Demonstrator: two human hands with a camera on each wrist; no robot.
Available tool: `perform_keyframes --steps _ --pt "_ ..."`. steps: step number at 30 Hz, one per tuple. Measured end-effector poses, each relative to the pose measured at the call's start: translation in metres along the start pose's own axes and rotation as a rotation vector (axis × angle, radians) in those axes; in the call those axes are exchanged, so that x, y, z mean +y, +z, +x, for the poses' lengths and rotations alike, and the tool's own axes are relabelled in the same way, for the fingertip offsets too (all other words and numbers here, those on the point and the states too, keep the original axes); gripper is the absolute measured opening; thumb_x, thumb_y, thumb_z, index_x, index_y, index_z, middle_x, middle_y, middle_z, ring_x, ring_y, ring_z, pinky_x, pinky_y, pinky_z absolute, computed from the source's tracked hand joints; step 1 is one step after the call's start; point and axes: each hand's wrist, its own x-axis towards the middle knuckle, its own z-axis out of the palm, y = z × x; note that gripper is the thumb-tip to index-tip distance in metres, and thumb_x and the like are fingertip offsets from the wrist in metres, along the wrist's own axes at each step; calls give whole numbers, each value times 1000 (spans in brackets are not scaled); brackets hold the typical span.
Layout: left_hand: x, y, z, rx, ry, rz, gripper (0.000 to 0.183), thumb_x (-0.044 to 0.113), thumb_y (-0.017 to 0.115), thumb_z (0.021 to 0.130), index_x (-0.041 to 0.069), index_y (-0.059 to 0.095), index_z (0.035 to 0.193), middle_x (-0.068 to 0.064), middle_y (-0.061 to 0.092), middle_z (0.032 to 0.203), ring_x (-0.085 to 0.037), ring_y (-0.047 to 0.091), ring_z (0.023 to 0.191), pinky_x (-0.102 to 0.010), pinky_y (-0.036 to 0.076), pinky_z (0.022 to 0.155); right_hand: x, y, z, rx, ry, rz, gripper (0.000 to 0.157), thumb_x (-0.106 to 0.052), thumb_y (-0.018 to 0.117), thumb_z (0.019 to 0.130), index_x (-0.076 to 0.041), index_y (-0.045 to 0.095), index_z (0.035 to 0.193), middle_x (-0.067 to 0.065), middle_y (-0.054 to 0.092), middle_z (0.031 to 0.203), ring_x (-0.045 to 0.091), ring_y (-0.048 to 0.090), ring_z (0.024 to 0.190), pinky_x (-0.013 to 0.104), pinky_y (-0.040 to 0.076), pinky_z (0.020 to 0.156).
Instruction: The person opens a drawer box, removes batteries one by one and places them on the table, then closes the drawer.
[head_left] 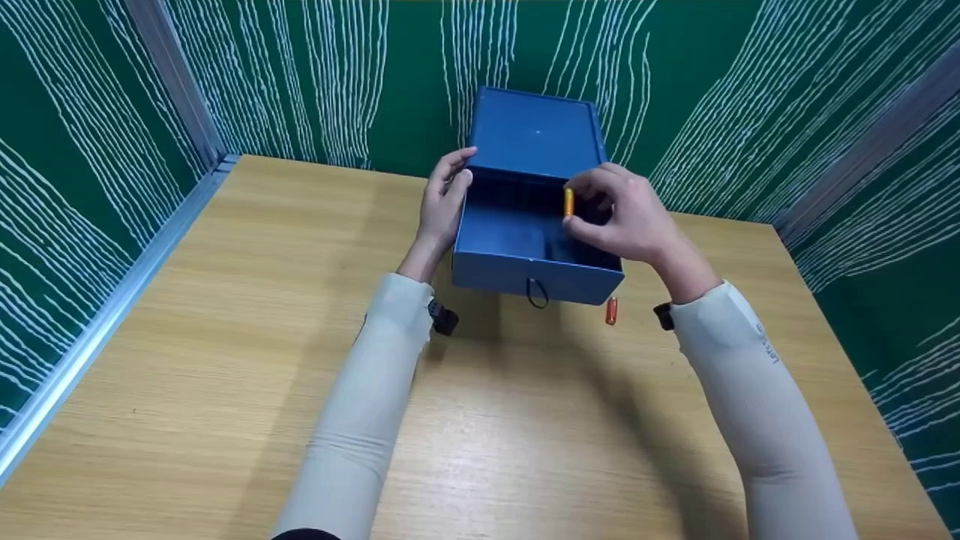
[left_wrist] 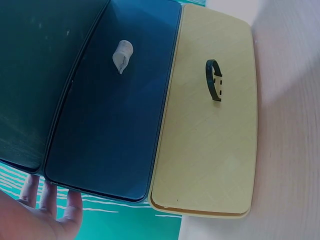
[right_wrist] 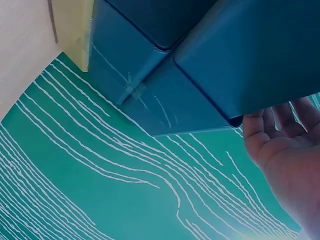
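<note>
A blue drawer cabinet (head_left: 536, 135) stands at the back of the table with its top drawer (head_left: 495, 232) pulled out. My right hand (head_left: 626, 214) pinches a small orange-yellow battery (head_left: 568, 202) between thumb and fingers, above the drawer's right side. The right wrist view shows this hand (right_wrist: 287, 145) at the drawer's edge, with the battery hidden. At the cabinet's left side, my left hand (head_left: 442, 206) rests its fairly straight fingers against it. A red battery (head_left: 612, 310) lies on the table by the drawer's front right corner.
Below the open drawer are another blue drawer (left_wrist: 112, 120) with a whitish pull and a yellow drawer (left_wrist: 205, 150) with a black loop handle. A black loop (head_left: 537, 292) hangs on the open drawer's front. Green walls (head_left: 412, 90) with white lines surround the wooden table (head_left: 225, 360).
</note>
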Motion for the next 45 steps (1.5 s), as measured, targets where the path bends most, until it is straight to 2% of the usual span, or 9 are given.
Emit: perform_keyframes --steps 4,11,14,21,26,35,45 --pt "1 0 0 -2 7 -9 34 10 37 90 5 45 123 -7 45 126 -23 41 114 -24 34 90 3 0 -1 19 3 7 39 -38 63 73 -13 59 103 5 54 96 19 48 86 37 44 72" --pt "2 1 -2 3 -10 8 35 12 38 90 7 46 123 -4 45 126 -14 43 111 -24 33 91 6 0 -2 52 2 16 39 -40 63 73 -14 59 102 3 54 96 15 48 85 32 45 70" --pt "2 1 -1 2 -10 10 35 12 38 90 7 46 123 -4 45 126 -17 42 112 -25 33 91 8 -1 -2 72 16 21 39 -41 63 73 -16 59 102 -1 54 96 11 46 85 29 45 69" --pt "3 0 -1 -7 -12 -5 35 13 37 90 8 45 124 -5 44 127 -24 40 115 -27 32 93 14 -4 -4 125 28 61 37 -40 65 72 -18 60 101 -4 54 96 9 47 86 31 48 70" --pt "2 1 0 -7 -8 -13 35 12 37 90 7 45 124 -6 44 127 -23 40 115 -27 33 93 17 -4 -6 145 30 36 36 -39 66 72 -18 61 101 -4 54 96 10 47 86 22 44 68" --pt "1 0 0 -3 -2 -28 35 10 37 90 4 45 123 -8 44 127 -25 40 114 -24 34 91 20 -3 -7 162 22 26 37 -36 67 71 -16 61 102 -1 54 97 13 48 87 31 45 67" --pt "1 1 -1 -5 -4 -32 35 11 37 90 5 44 124 -7 44 126 -26 41 114 -24 34 90 24 -4 -11 177 32 9 38 -39 67 70 -17 61 101 -2 55 98 6 48 85 25 44 66"
